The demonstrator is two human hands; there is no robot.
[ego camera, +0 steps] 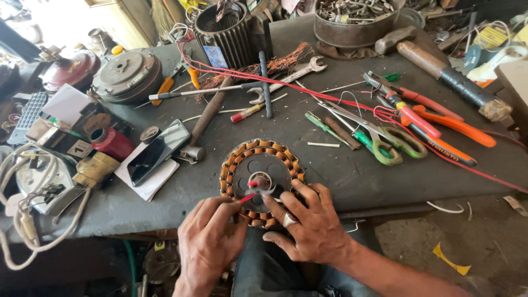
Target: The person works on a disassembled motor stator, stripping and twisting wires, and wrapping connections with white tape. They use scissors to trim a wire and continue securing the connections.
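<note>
Both hands meet over the stator (259,179), a round winding ring of copper coils lying at the near edge of the grey workbench (352,165). From the head camera I see my left hand (206,242) curled, fingers pinched on a thin red wire (247,197) near the hub. My right hand (308,223) lies spread, palm down, fingers pressing the ring's near rim. Whether its thumb touches the wire, I cannot tell. Green-handled scissors (385,140) lie well apart.
</note>
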